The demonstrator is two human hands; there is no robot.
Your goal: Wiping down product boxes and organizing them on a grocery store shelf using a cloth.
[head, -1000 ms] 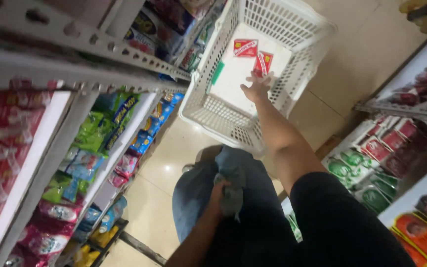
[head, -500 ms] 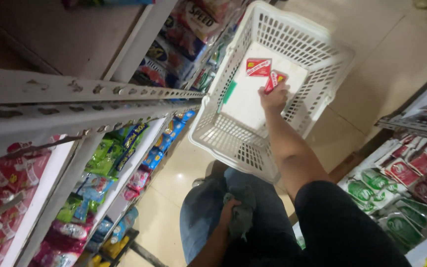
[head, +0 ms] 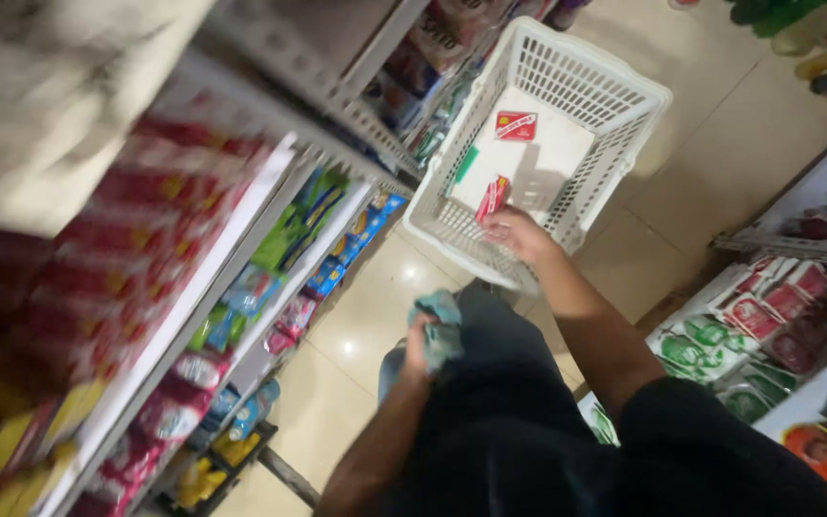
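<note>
While the right hand (head: pixel 519 233) pinches a red packet (head: pixel 492 198) just above the white basket (head: pixel 442 225), lower it flat inside; the left hand (head: pixel 423 343) grips a crumpled cloth (head: pixel 442 330).

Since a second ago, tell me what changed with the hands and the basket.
The right hand has drawn back from deep inside the white basket to its near rim, lifting one red packet with it; the other red packet stayed lying on the basket floor beside the green item. The left hand keeps gripping the bluish cloth at the lap.
</note>
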